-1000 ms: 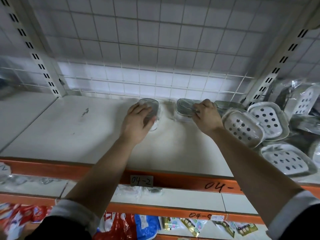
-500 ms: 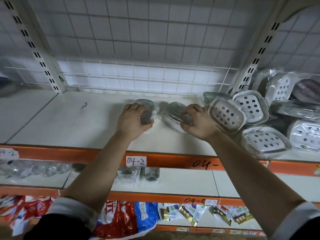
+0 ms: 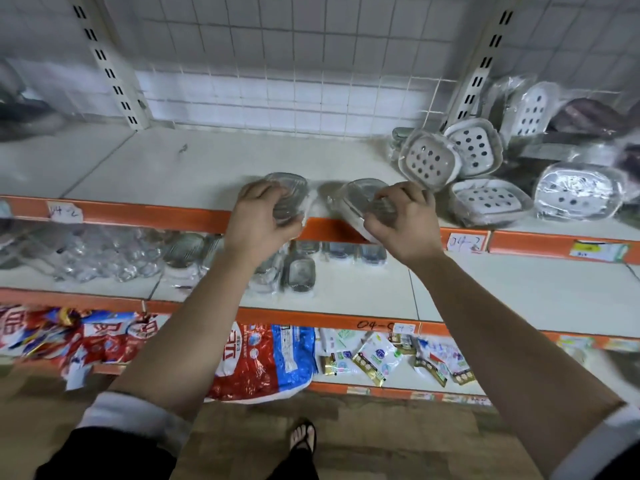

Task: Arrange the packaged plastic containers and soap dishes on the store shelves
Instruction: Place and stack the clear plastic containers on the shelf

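At orange edge [image 3: 156, 216]: both hands.
Left hand [image 3: 259, 223]: grips left container [image 3: 291, 188].
Right hand [image 3: 403, 226]: grips right container [image 3: 360, 195].
Room: shelf [image 3: 173, 168] bare leftward.

A red-and-blue bag [image 3: 263, 362] overhangs the front edge of the bottom shelf [image 3: 332, 387], small sachets [image 3: 374, 358] lying right of it; my sandalled foot [image 3: 304, 436] stands on wooden floor [image 3: 398, 441].

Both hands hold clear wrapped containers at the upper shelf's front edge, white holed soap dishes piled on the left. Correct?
No. Head view: the soap dishes are piled on the right. Left hand and right hand do hold clear containers.
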A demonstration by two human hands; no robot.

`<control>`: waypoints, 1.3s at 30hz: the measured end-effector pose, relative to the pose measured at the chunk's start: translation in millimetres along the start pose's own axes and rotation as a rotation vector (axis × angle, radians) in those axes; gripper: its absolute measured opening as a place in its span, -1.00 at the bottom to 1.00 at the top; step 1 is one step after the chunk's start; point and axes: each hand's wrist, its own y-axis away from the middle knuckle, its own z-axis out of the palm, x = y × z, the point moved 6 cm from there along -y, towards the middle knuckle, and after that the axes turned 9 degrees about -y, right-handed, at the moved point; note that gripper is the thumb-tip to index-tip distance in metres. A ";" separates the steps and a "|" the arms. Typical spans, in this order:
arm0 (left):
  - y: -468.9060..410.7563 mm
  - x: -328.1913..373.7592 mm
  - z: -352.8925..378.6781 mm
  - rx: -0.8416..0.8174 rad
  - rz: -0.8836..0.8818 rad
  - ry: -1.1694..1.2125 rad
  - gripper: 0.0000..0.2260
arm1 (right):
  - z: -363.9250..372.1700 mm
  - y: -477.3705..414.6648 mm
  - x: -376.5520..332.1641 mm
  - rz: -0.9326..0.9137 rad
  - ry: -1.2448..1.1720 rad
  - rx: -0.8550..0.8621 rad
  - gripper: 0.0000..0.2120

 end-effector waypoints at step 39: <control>105.7 -48.2 219.6 -0.177 0.028 -0.115 -0.49 | 204.9 155.2 144.1 0.290 0.074 -0.131 -0.54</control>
